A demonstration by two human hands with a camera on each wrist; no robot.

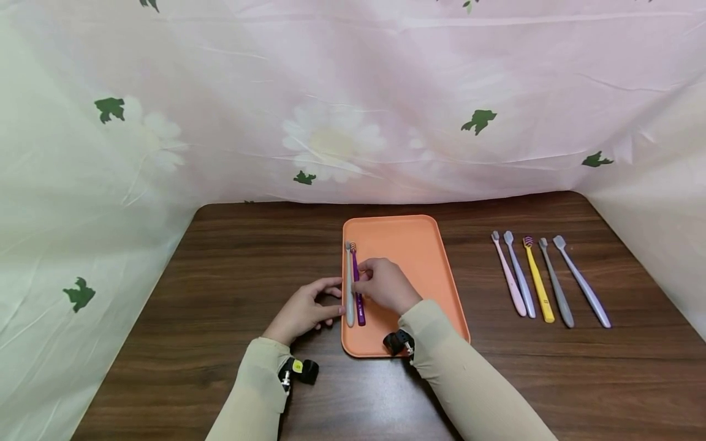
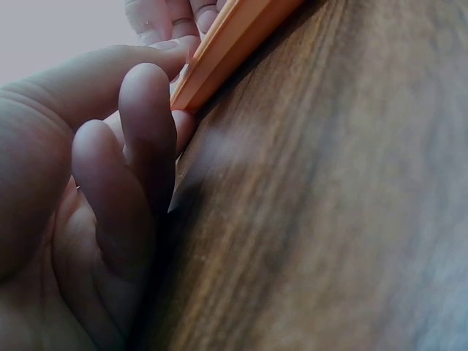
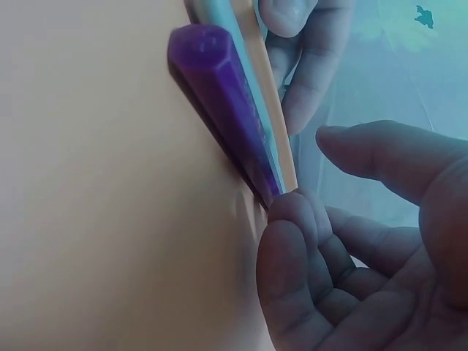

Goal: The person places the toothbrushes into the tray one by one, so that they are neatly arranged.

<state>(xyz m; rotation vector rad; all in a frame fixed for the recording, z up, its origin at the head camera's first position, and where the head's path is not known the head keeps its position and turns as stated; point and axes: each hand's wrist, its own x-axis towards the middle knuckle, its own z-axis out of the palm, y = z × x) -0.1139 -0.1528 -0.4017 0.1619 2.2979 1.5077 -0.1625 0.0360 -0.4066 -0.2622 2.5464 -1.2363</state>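
An orange tray (image 1: 405, 263) lies on the brown table. Along its left side, a pale grey-green toothbrush (image 1: 350, 294) and a purple toothbrush (image 1: 361, 309) lie side by side, heads away from me. My left hand (image 1: 303, 309) holds the tray's left edge, thumb (image 2: 153, 60) at the rim and a finger against the outer side. Over the tray, my right hand (image 1: 388, 286) touches the purple toothbrush with bent fingertips (image 3: 292, 212). Its thumb (image 3: 365, 150) is raised apart from them in the right wrist view. The right hand covers part of the purple handle.
To the tray's right lies a spaced row of several toothbrushes: pink (image 1: 510, 278), light blue (image 1: 521, 275), yellow (image 1: 538, 282), dark grey (image 1: 557, 285) and lavender-blue (image 1: 583, 285). Floral cloth (image 1: 353, 104) hangs behind the table and at both sides.
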